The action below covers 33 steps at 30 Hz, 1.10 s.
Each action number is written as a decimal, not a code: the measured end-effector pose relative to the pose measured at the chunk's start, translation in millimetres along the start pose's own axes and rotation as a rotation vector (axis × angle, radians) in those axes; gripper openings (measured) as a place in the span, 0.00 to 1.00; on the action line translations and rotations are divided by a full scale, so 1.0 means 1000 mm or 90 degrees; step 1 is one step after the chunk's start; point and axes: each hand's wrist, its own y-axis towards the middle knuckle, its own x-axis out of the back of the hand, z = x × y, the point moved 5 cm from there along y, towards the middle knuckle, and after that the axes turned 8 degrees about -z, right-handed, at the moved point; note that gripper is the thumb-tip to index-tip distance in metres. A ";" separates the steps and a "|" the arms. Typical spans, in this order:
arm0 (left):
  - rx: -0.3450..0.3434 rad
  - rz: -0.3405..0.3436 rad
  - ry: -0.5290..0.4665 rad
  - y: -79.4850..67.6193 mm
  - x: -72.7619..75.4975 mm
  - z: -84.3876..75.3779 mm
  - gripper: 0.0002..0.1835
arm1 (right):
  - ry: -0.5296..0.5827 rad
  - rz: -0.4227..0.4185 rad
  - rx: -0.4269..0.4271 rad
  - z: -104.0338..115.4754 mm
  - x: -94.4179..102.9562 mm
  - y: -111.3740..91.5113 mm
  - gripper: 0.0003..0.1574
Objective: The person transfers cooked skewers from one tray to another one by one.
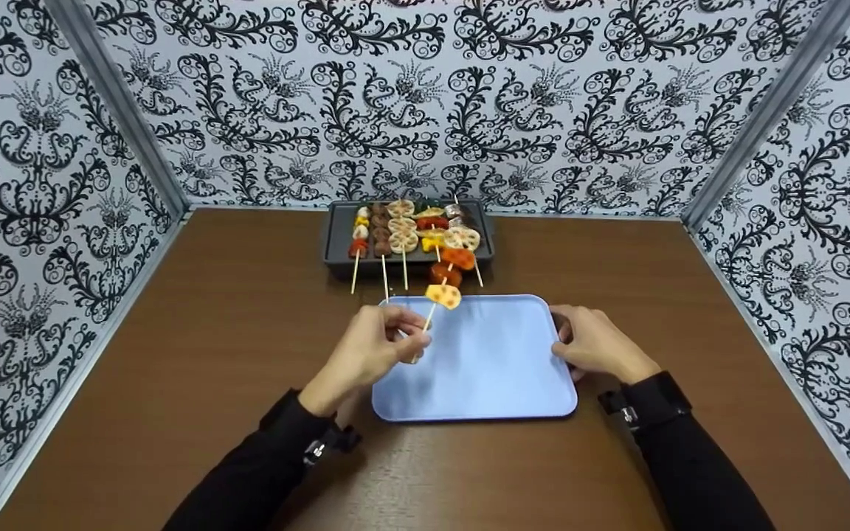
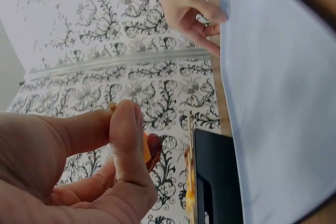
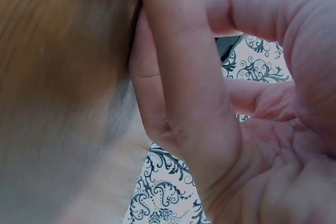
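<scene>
My left hand (image 1: 373, 344) pinches the bare lower end of a skewer (image 1: 443, 296) between thumb and fingers. It holds the skewer up over the left part of a light blue tray (image 1: 495, 369). Threaded on the stick are a spotted yellow piece, a round brownish-red piece and an orange piece. In the left wrist view the thumb (image 2: 126, 135) covers most of the stick. At the tray's right rim, my right hand (image 1: 596, 341) grips the edge with thumb and fingers. Close up in the right wrist view, its fingers (image 3: 184, 51) curl at the tray's side near the tabletop.
Behind the tray stands a dark grill pan (image 1: 336, 243) bearing several skewers, their sticks jutting over its front edge. Both rest on a brown wooden table (image 1: 248, 295). Patterned panels (image 1: 410, 96) enclose the table at the back and both sides.
</scene>
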 end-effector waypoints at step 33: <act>0.053 0.074 -0.017 -0.006 -0.089 0.007 0.08 | 0.126 0.091 -0.017 -0.009 0.003 0.003 0.48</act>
